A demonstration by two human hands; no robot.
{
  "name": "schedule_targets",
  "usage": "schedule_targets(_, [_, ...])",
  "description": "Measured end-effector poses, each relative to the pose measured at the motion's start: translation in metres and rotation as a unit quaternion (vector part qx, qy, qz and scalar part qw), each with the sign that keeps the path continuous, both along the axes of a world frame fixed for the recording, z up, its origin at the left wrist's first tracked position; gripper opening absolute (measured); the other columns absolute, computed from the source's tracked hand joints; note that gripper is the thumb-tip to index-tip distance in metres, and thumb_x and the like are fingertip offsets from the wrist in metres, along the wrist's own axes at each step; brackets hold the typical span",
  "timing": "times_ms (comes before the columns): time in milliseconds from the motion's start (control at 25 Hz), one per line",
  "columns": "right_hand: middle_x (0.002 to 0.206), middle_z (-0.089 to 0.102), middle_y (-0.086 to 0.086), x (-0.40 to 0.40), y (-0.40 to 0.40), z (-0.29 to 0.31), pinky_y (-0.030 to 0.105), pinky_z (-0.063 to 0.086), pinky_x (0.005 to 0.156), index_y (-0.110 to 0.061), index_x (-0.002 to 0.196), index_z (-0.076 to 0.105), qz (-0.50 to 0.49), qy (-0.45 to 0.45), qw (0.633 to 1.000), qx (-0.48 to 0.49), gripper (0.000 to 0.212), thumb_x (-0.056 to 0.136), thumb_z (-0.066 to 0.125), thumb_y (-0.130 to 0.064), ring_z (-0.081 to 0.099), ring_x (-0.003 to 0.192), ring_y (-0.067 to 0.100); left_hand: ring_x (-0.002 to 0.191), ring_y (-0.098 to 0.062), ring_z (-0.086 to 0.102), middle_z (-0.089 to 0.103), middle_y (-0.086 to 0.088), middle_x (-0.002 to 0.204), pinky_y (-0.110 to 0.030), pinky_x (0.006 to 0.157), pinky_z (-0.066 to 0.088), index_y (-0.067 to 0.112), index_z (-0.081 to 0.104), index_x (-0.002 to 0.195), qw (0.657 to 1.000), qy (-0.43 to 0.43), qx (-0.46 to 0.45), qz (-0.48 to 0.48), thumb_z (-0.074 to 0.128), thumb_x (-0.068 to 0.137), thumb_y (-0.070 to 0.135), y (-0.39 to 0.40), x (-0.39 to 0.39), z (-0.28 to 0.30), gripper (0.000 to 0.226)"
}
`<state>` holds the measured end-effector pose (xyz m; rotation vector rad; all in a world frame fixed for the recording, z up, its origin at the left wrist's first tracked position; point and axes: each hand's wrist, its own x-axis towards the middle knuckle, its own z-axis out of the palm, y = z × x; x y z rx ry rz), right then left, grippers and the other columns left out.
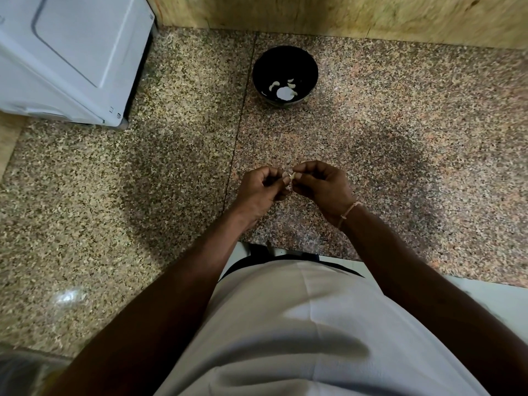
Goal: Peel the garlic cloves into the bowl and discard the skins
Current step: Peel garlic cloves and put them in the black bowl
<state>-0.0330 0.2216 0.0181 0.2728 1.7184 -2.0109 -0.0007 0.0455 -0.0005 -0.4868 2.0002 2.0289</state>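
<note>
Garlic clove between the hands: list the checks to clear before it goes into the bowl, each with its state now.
1. Garlic clove pinched by both the left hand and the right hand: ok.
2. Skin fully off: cannot tell, fingers cover it.
3. Bowl upright on the counter: ok.
4. Room in the bowl beside the peeled cloves: ok.
5. Place for skins in view: not ok.

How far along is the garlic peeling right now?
Done: a few peeled cloves lie in the black bowl. In hand: the left hand and right hand pinch one clove between them. Left: drop it in; no skin pile or unpeeled garlic shows.
</note>
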Motion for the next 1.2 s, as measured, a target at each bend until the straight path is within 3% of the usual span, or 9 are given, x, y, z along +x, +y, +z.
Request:
schedule_targets(280, [0.09,0.067,0.014,-0.002,0.002,0.007,0.034,0.061,0.078,0.002,0.104,0.065,-0.015,-0.066,0.995,-0.077,0.012,0.096,0.06,0.008,0.069,0.085,0.023,0.076,-0.006,0.069,0.074,0.006,0.084,-0.023,0.069,0.059,0.018,0.072,0.094,1.0,-0.001,0.005,-0.012,0.071,0.098,0.008,0.003,-0.002,0.012,0.011])
schedule_targets(560, [0.096,0.068,0.021,-0.001,0.004,0.011,0.038,0.06,0.083,0.002,0.098,0.066,-0.019,-0.053,0.996,-0.063,0.003,0.096,0.064,0.002,0.069,0.085,0.027,0.071,-0.009,0.068,0.071,-0.005,0.088,-0.027,0.069,0.062,0.011,0.069,0.1,0.998,0.014,-0.044,-0.03,0.068,0.101,0.007,0.01,-0.002,0.023,0.004])
schedule_targets(840, [0.103,0.07,0.029,-0.003,0.006,0.006,0.043,0.062,0.085,0.004,0.104,0.065,-0.033,-0.042,0.998,-0.019,0.014,0.091,0.068,0.009,0.072,0.086,0.03,0.075,-0.015,0.067,0.068,-0.004,0.088,-0.035,0.074,0.063,0.008,0.068,0.103,0.998,0.008,-0.049,-0.026,0.067,0.102,0.009,0.011,-0.001,0.023,0.002])
schedule_targets(1080, [0.096,0.078,0.016,-0.005,0.005,0.003,0.041,0.064,0.079,-0.003,0.106,0.068,-0.023,0.001,0.999,0.034,0.017,0.09,0.073,0.004,0.076,0.088,0.03,0.07,-0.012,0.064,0.068,0.001,0.081,-0.03,0.063,0.058,0.018,0.067,0.094,0.995,0.013,-0.089,-0.045,0.065,0.104,0.017,0.011,-0.002,0.019,0.011])
schedule_targets(1200, [0.098,0.078,0.015,-0.005,0.004,0.004,0.04,0.064,0.08,-0.004,0.108,0.07,-0.019,0.012,0.999,0.034,0.02,0.089,0.077,0.0,0.077,0.092,0.03,0.076,-0.021,0.067,0.071,-0.01,0.088,-0.046,0.068,0.06,0.018,0.067,0.098,0.992,0.009,-0.11,-0.06,0.063,0.105,0.023,0.01,-0.003,0.016,0.01])
